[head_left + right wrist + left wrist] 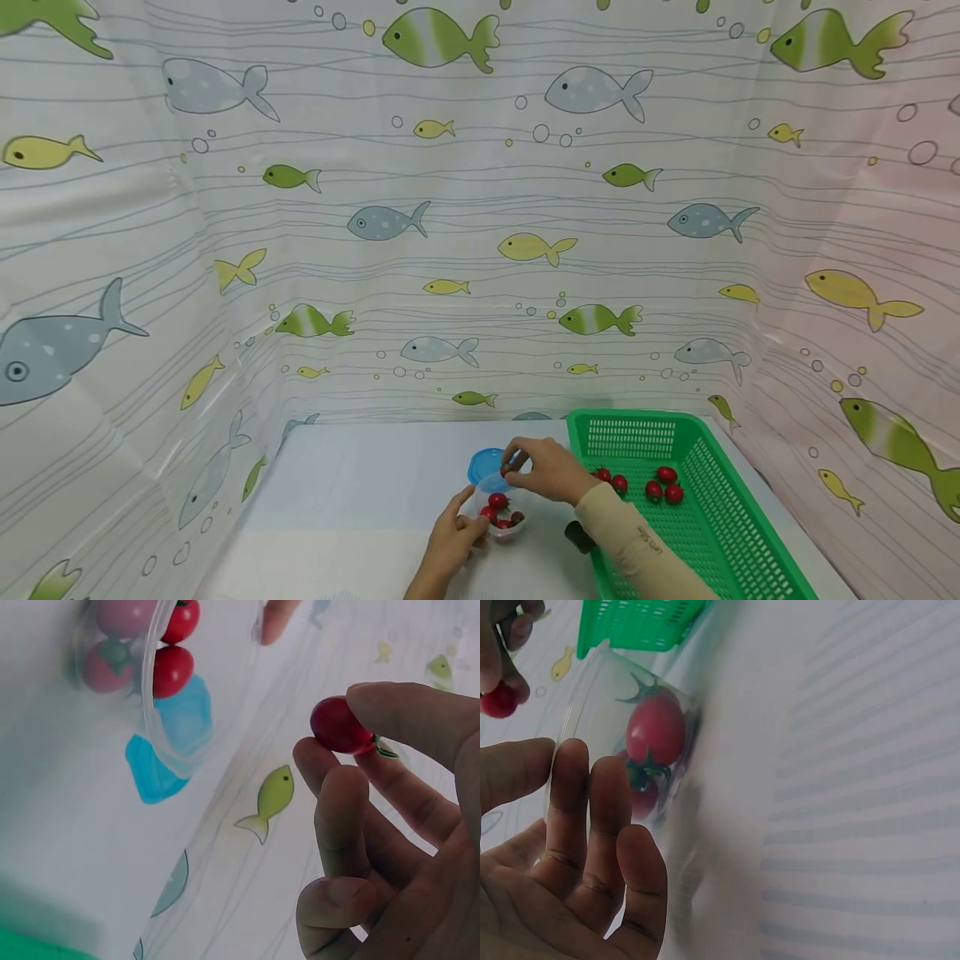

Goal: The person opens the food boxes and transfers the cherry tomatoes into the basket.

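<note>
My right hand (551,471) pinches a cherry tomato (341,725) between thumb and fingertips, above the far side of a clear plastic tub (501,536). Its green stem end points back toward the palm. Several red cherry tomatoes (498,501) lie inside the tub, some with green calyxes. At the tub's left side, my left hand (456,533) holds it, fingers and thumb spread about the wall. In the left wrist view, the fingertips (571,761) meet the tub near its rim. Behind the tub lies a blue lid (486,463).
A green slatted basket (712,500) stands on the right, holding several more cherry tomatoes (666,476). My right forearm crosses its near left edge. A small black object (579,537) sits by that edge. Fish-patterned sheeting (525,333) encloses the white table (352,483).
</note>
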Tool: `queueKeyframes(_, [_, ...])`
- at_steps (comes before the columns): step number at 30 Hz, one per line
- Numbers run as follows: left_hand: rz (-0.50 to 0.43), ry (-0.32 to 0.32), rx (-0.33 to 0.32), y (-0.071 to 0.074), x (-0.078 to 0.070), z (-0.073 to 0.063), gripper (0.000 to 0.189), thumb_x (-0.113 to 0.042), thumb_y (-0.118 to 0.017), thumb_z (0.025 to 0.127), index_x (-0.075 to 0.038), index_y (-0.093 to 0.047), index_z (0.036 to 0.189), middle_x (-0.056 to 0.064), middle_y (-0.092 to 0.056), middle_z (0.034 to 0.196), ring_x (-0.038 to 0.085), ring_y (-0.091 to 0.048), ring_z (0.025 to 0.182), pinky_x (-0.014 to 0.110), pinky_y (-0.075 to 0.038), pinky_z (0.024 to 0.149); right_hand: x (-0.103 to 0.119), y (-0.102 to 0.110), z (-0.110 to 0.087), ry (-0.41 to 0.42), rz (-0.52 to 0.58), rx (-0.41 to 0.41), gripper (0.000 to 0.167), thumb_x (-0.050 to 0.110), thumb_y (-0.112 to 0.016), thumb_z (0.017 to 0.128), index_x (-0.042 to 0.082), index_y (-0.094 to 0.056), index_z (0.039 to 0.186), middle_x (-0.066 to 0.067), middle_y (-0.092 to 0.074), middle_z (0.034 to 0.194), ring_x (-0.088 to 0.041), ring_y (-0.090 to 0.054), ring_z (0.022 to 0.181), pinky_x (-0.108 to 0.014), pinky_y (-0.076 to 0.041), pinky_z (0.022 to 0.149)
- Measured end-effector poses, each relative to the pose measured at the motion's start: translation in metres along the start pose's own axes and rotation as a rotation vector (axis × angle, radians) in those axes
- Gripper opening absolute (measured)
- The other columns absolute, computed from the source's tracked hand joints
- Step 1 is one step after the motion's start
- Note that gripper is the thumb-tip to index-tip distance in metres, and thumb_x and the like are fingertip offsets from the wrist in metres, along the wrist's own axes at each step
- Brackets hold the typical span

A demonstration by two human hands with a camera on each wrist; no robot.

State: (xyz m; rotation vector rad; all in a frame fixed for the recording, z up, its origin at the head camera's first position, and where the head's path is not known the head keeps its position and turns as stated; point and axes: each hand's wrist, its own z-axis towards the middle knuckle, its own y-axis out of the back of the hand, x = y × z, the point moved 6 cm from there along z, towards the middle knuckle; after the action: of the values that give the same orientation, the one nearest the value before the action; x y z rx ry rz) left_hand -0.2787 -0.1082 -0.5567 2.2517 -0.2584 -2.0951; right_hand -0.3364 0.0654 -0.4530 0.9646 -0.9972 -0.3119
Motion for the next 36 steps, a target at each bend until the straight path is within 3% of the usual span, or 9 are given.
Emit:
queueKeyframes(13, [0.010,0.017,-0.014,0.000,-0.002,0.000,0.068,-0.017,-0.067,0.096,0.001,-0.035,0.154,0.005,-0.069,0.080,0.023,-0.069,0.074,0.033,-0.046,0.059,-0.017,0.036,-0.020,-0.021,-0.035,-0.111,0.014,0.024,-0.073,0.094,0.022,-0.068,0.107,0.010,-0.073,0.094,-0.007,-0.061,0.077,-0.029,-0.050,0.063])
queueKeyframes(20, [0.017,0.011,-0.016,0.000,-0.002,0.003,0.068,-0.018,-0.066,0.097,0.002,-0.034,0.154,0.005,-0.070,0.081,0.024,-0.069,0.074,0.033,-0.046,0.058,-0.034,0.057,-0.031,-0.112,-0.032,-0.187,0.014,0.027,-0.075,0.093,0.027,-0.067,0.105,0.011,-0.071,0.095,-0.008,-0.056,0.069,-0.030,-0.047,0.060])
queueKeyframes(36, [0.017,0.044,-0.013,-0.001,-0.001,0.003,0.069,-0.019,-0.067,0.096,0.000,-0.035,0.155,0.003,-0.069,0.079,0.020,-0.068,0.073,0.032,-0.046,0.059,-0.070,0.088,-0.059,-0.203,0.065,-0.229,0.018,0.025,-0.073,0.095,0.021,-0.068,0.113,0.001,-0.071,0.107,-0.012,-0.060,0.075,-0.035,-0.048,0.064])
